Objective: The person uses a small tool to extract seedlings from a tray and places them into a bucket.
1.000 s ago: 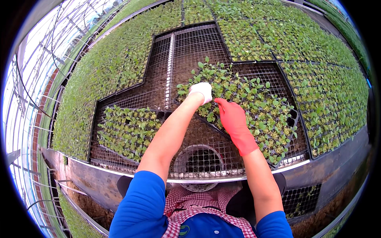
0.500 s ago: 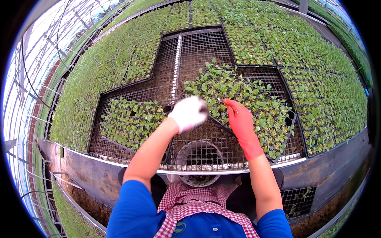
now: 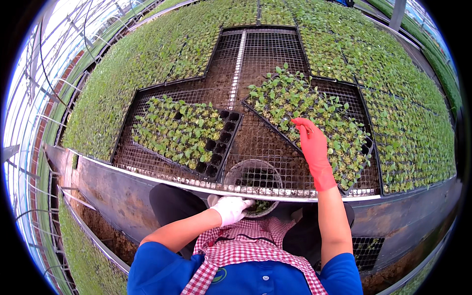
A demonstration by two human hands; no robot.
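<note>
beneath the right hand (image 3: 313, 145) lies a seedling tray (image 3: 266, 121)

the left glove (image 3: 231, 210) is white, the right (image 3: 314, 147) red; seedlings (image 3: 169, 132) green, apron (image 3: 241, 244) red-and-white checked, shirt (image 3: 246, 281) blue.

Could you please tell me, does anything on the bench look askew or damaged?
Yes: the right seedling tray lies slanted on the mesh, while the surrounding trays stand in neat rows. The left seedling tray has empty cells along its right edge, though most others hold plants. I see no clear damage.
</note>
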